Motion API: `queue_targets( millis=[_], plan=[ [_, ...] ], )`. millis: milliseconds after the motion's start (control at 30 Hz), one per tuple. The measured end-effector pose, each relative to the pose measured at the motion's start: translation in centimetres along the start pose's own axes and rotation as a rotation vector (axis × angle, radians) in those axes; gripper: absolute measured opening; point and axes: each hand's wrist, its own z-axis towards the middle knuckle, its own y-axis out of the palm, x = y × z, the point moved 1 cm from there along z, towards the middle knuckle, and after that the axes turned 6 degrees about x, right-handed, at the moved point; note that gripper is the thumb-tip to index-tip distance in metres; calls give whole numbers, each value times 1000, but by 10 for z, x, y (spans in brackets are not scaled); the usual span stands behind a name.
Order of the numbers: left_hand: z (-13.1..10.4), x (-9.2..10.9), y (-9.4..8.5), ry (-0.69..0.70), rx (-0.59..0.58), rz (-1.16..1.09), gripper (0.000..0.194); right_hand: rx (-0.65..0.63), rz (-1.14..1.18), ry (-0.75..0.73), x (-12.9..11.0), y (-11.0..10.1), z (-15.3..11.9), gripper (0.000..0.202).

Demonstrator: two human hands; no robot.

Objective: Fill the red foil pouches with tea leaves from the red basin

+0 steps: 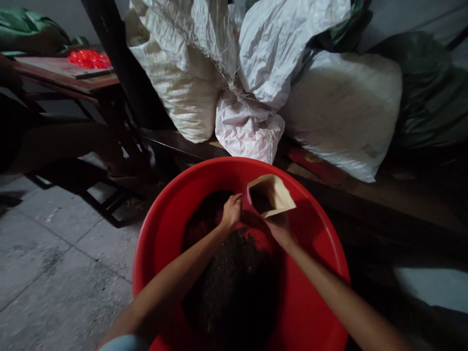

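Observation:
A large red tub (149, 234) stands in front of me, with dark, loose, soil-like material (234, 278) spread over its bottom. Over the tub, my right hand (280, 230) grips a light brown paper bag (283, 195) from below. The bag's mouth gapes upward and its inside looks dark. My left hand (232, 212) is closed just left of the bag, on a pink, scoop-like thing (247, 196) that meets the bag's left edge. Blur and the fingers hide most of that thing's shape.
Several woven sacks, such as a cream sack (183, 92) and a white sack (343, 107), line the back behind the tub. At the left is a wooden table (54, 68) bearing red shiny items (88, 59). Another person's leg (66, 141) shows near a low stool (87, 185).

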Motion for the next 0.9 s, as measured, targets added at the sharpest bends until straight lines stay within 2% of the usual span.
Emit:
queue_targets(
  millis=[133, 233, 367, 500, 600, 667, 733, 833, 900],
  plan=[
    [17, 9, 35, 76, -66, 89, 51, 130, 20, 69, -1, -24, 20, 51],
    [24, -2, 36, 136, -101, 190, 53, 137, 62, 74, -2, -31, 22, 56],
    [47, -36, 6, 246, -159, 378, 56, 149, 8, 68, -4, -32, 14, 60],
    [79, -67, -29, 399, -379, 558, 46, 212, -117, 70, -6, -31, 15, 61],
    [91, -84, -52, 523, -534, 637, 42, 222, -115, 74, -6, -31, 20, 60],
    [87, -96, -67, 574, -555, 676, 46, 201, -102, 74, -6, -32, 23, 59],
    [69, -110, -80, 583, -541, 714, 48, 190, -100, 71, -5, -35, 23, 60],
    [22, -132, -94, 564, -556, 742, 47, 186, -99, 62, -1, -39, 24, 61],
    [-7, -141, -97, 556, -594, 731, 44, 172, -91, 54, 2, -40, 25, 60]
  ],
)
